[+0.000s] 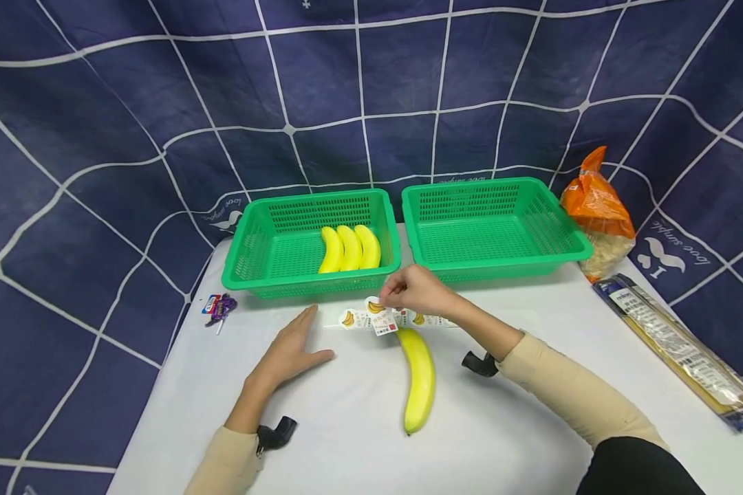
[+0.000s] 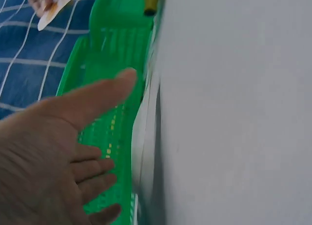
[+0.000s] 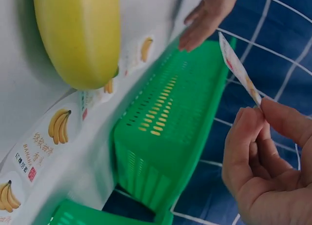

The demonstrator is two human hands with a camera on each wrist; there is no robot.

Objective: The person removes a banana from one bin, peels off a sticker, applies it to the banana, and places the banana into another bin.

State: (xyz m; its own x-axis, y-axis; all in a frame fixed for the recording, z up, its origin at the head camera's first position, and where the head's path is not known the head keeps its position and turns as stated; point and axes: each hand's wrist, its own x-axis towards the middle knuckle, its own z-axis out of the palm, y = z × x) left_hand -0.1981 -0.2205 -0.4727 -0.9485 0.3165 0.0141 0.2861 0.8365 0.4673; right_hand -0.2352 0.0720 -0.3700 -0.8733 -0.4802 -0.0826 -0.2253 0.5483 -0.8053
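Between thumb and forefinger my right hand (image 1: 416,289) pinches a banana sticker (image 1: 384,322), printed with a bunch of bananas and text. In the right wrist view the sticker (image 3: 239,69) is seen nearly edge-on, raised off the table. A strip of more such stickers (image 3: 61,127) lies on the white table behind a single yellow banana (image 1: 420,381), whose stem end points at the strip. My left hand (image 1: 287,350) holds nothing, its fingers extended and thumb spread, left of the strip. In the left wrist view the hand (image 2: 58,137) shows its palm side.
Three bananas (image 1: 350,249) lie in the left green basket (image 1: 309,285); a second green basket (image 1: 501,265) stands beside it. Wrapped candies (image 1: 219,307) lie at left. An orange bag (image 1: 599,213) and a long flat package (image 1: 677,347) sit at right. Patterned blue cloth (image 1: 396,82) hangs behind.
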